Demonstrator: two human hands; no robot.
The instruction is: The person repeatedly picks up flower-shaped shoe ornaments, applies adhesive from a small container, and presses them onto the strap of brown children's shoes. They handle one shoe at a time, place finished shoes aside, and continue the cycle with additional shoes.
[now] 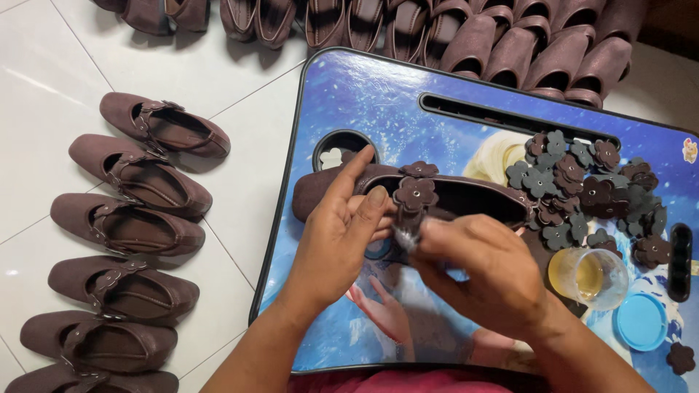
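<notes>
Both hands busy on a brown shoe (466,198)
left hand (336,240) grips its flower strap (416,195); right hand (480,266) pinches below it; loose flowers (582,193) piled on the blue desk (378,102)

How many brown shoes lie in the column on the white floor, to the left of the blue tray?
6. They lie stacked top to bottom on the floor tiles: first, second, third, fourth, fifth, and sixth, cut by the frame edge; more may lie below.

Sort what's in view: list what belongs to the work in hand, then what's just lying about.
In use: left hand, right hand, brown shoe, flower piece, pile of flower pieces, cup of yellowish liquid, blue lap table.

Lying about: blue lid, shoes with flowers on floor, row of shoes.
</notes>
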